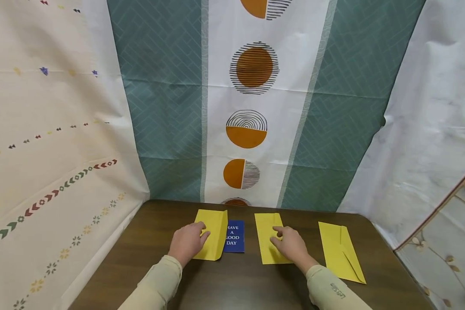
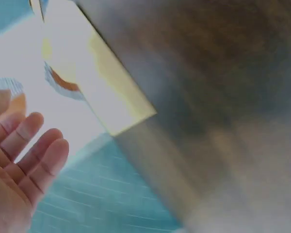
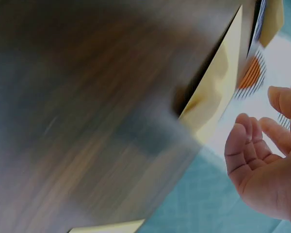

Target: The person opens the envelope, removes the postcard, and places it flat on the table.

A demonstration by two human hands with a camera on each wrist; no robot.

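Observation:
My left hand [image 1: 187, 242] is over the left part of a yellow envelope [image 1: 214, 224], its fingers loosely bent and holding nothing. That envelope's right flap appears lifted, beside a blue card [image 1: 234, 237] printed "HAVE A GOOD DAY". A second yellow envelope [image 1: 269, 255] lies right of the card, with my right hand [image 1: 290, 245] above its right side. In the right wrist view the right hand [image 3: 266, 170] has relaxed, slightly curved fingers and grips nothing. The left wrist view shows the left hand [image 2: 26, 172] apart from the envelope, fingers loose.
A third yellow envelope [image 1: 339, 254] lies at the right of the dark wooden table [image 1: 232, 284]. Behind the table hangs a patterned teal and white curtain [image 1: 170, 107]. Pale cloth [image 1: 62, 172] borders the left side, and white cloth [image 1: 422, 129] the right.

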